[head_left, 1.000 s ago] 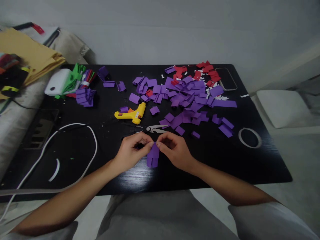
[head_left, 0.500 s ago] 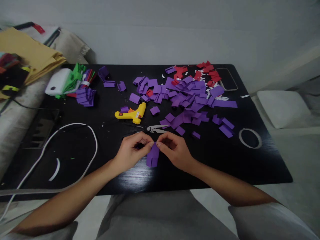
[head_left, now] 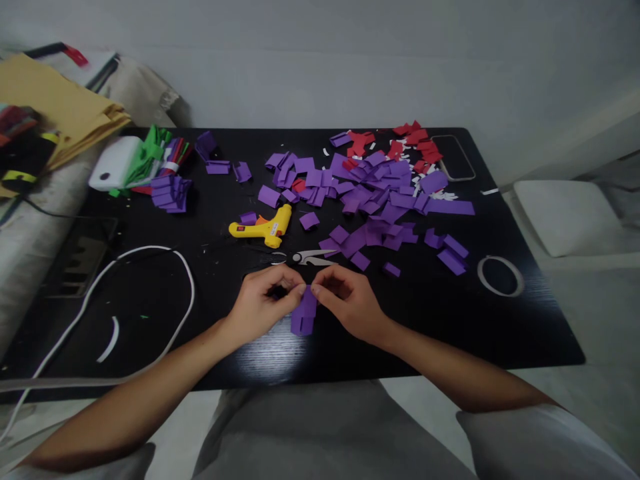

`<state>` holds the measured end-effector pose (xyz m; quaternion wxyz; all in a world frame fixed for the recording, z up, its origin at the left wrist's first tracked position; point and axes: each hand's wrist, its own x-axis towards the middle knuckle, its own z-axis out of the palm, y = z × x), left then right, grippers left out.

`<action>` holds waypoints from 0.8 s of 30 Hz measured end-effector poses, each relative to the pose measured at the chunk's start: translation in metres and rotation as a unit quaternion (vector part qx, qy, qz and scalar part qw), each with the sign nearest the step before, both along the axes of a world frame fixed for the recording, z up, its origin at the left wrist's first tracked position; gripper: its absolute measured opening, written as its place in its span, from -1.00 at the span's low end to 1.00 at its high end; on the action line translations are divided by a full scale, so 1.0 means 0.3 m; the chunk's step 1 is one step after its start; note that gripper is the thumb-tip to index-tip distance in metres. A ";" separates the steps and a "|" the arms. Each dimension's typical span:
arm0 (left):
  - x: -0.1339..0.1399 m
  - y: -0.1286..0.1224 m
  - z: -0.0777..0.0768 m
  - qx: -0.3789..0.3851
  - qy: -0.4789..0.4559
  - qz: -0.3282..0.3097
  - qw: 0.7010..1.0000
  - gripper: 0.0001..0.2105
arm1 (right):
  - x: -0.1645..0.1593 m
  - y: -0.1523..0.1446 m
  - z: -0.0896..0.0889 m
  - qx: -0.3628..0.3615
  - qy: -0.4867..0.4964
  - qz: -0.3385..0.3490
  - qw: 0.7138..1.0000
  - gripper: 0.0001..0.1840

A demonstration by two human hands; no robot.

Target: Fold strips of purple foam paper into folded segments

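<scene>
Between my two hands hangs a folded strip of purple paper [head_left: 303,312], near the front edge of the black table. My left hand [head_left: 267,300] pinches its upper left corner between thumb and forefinger. On the opposite side, my right hand [head_left: 350,300] pinches the upper right corner. The paper's lower end shows a fold with a slit-like gap. Just beyond my fingers lie open-bladed scissors [head_left: 313,257], their handles partly hidden behind my left hand. A yellow glue gun [head_left: 265,228] rests farther back, to the left of the scissors.
Many folded purple papers [head_left: 385,183] and red pieces [head_left: 420,143] are heaped at the back right. A tape ring [head_left: 500,277] lies on the right. At left are a looped white cable [head_left: 193,293], a green bundle [head_left: 150,157] and a white box [head_left: 116,163].
The purple paper and my fingertips have shifted very slightly to the left. Both hands keep the same pinch, and the things on the table stay where they were.
</scene>
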<state>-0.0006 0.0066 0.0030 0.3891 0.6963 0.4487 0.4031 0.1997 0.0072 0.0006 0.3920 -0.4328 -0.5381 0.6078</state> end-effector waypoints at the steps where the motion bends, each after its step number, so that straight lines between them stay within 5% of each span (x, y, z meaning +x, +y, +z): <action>1: 0.000 0.000 0.000 -0.001 0.001 0.000 1.000 -0.92 | 0.000 0.000 0.001 -0.001 0.000 0.000 1.000 -0.90; 24: 0.002 0.000 0.005 -0.003 0.006 -0.002 1.000 -0.92 | 0.001 0.001 0.001 -0.013 0.002 0.003 1.000 -0.89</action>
